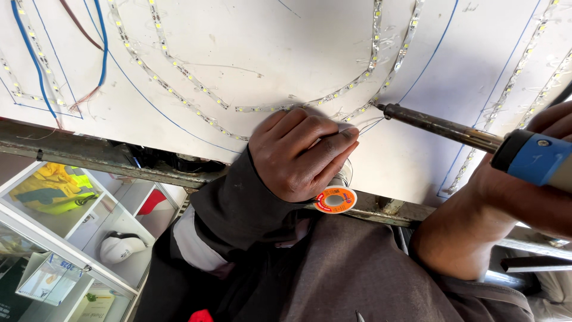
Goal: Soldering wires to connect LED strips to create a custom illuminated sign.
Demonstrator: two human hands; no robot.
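Orange-rimmed solder spool (335, 199) under left hand (301, 152); right hand (524, 191) grips soldering iron (476, 141).

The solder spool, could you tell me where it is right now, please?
In the head view, the solder spool sits centre frame, tucked under the left hand at the white board's lower edge, left of the soldering iron.

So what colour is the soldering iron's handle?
Blue, with a black collar; the soldering iron shows in the head view.
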